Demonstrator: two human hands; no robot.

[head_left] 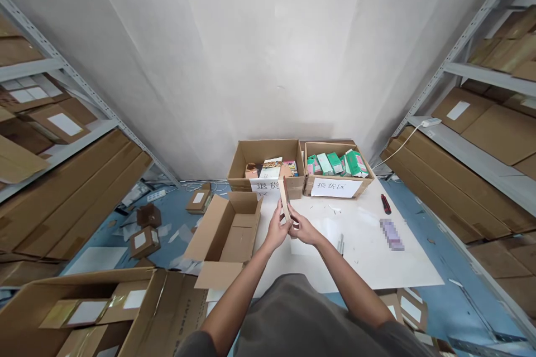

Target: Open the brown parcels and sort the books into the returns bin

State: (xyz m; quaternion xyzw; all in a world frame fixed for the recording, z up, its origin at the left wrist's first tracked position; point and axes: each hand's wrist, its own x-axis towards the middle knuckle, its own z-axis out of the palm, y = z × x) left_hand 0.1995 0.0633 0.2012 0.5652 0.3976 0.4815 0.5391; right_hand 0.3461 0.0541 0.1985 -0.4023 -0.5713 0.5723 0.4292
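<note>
Both hands meet above the white table (pixel 377 256). My left hand (pixel 277 230) and my right hand (pixel 302 227) are closed around a thin tan cardboard piece (pixel 284 198), held upright on edge between them. Just left of the hands an open, empty cardboard box (pixel 226 228) hangs over the table's left edge, flaps spread. Behind the hands stand two labelled open boxes: a left one (pixel 251 157) with mixed small packages and a right one (pixel 335 148) with green packages.
A red-and-black utility knife (pixel 386 203) and a blurred purple item (pixel 392 234) lie on the table's right half. Metal shelves with brown cartons line both sides. Small boxes litter the blue floor at left (pixel 144 240). A large open carton (pixel 84 312) sits near left.
</note>
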